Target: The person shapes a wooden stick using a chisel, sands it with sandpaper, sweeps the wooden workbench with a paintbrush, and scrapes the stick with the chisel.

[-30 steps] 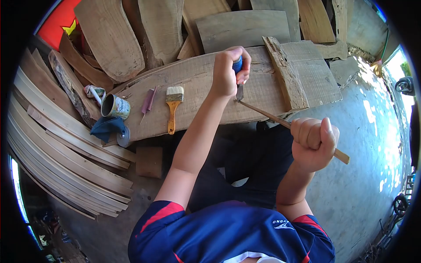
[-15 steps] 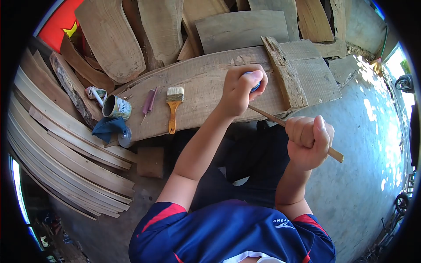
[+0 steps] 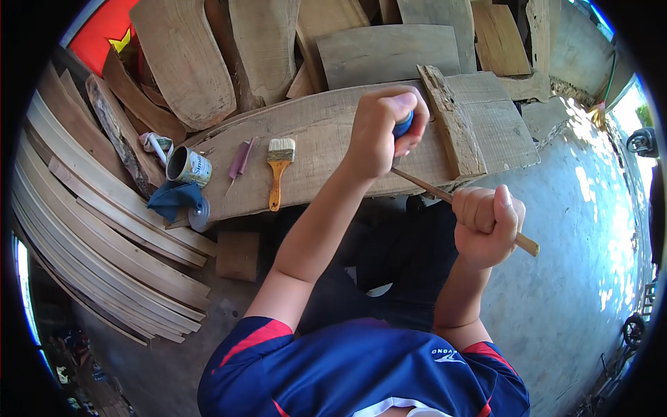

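Observation:
My left hand point(image 3: 390, 128) is closed above the board, fingers wrapped round a small blue object point(image 3: 403, 127). Only part of that object shows between thumb and fingers, so its kind is unclear. My right hand point(image 3: 488, 224), in a fist with the thumb up, grips a thin wooden stick point(image 3: 427, 187). One end of the stick pokes out at the right of the fist. Its other end reaches the underside of my left hand, where I cannot tell whether they touch. Beneath my left hand lies a wide wooden board point(image 3: 319, 139).
On the board are a paintbrush point(image 3: 279, 172), a purple item point(image 3: 240, 160), a tin can point(image 3: 187, 167), a dark blue cloth point(image 3: 172, 200) and a rough wood strip point(image 3: 453, 125). Long wooden slats point(image 3: 104, 229) are stacked at left; planks point(image 3: 184, 62) lean behind.
My left hand has turned slightly, and more of the blue object shows. The right hand keeps its grip on the stick almost in place. The view has shifted a little.

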A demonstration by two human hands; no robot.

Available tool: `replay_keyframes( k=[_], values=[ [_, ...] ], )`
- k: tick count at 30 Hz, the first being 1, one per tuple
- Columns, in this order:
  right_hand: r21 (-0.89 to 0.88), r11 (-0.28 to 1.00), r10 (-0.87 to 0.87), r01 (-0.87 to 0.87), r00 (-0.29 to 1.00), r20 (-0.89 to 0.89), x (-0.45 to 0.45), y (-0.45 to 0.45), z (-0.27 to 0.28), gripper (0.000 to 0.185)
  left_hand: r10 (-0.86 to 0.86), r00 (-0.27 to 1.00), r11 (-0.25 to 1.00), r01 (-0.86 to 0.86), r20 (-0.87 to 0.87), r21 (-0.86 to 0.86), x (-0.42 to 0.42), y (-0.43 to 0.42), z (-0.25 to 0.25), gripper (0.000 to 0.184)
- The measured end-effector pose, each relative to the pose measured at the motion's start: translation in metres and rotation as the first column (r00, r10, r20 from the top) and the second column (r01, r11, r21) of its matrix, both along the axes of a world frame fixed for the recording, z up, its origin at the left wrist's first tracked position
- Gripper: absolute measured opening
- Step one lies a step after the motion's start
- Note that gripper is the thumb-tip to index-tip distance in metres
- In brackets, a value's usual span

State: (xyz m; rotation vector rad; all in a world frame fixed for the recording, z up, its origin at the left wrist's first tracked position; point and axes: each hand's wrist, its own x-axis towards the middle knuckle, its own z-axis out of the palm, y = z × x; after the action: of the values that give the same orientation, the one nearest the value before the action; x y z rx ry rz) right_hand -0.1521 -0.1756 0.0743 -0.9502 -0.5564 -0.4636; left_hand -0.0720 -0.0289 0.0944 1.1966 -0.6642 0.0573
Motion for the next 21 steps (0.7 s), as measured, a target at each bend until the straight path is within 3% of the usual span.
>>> replay_keyframes(
  k=[3, 6, 12, 18, 21],
  values=[
    [-0.005, 1.000, -0.004, 0.004, 1.000, -0.007, -0.002, 0.001, 0.000, 0.047, 0.020, 0.997, 0.997, -0.026, 0.078, 0.070, -0.017, -0.006, 0.003, 0.039],
    [-0.013, 1.000, -0.001, 0.001, 1.000, -0.019, -0.002, 0.002, -0.001, 0.047, 0.048, 0.998, 0.973, -0.058, 0.052, 0.222, 0.001, -0.014, -0.026, 0.032],
    [0.012, 1.000, -0.008, 0.008, 1.000, 0.003, -0.001, -0.002, -0.006, 0.047, 0.035, 0.999, 0.999, -0.036, 0.023, 0.033, 0.003, 0.004, -0.023, 0.036],
    [-0.016, 1.000, -0.009, 0.009, 1.000, -0.007, -0.004, 0.001, -0.004, 0.047, 0.107, 0.994, 0.973, -0.111, 0.029, 0.201, 0.039, 0.006, -0.067, 0.036],
    [-0.020, 1.000, -0.015, 0.015, 1.000, -0.001, -0.003, -0.001, -0.006, 0.047, 0.098, 0.995, 0.993, -0.096, -0.031, 0.066, 0.033, 0.013, -0.056, 0.037]
  ],
)
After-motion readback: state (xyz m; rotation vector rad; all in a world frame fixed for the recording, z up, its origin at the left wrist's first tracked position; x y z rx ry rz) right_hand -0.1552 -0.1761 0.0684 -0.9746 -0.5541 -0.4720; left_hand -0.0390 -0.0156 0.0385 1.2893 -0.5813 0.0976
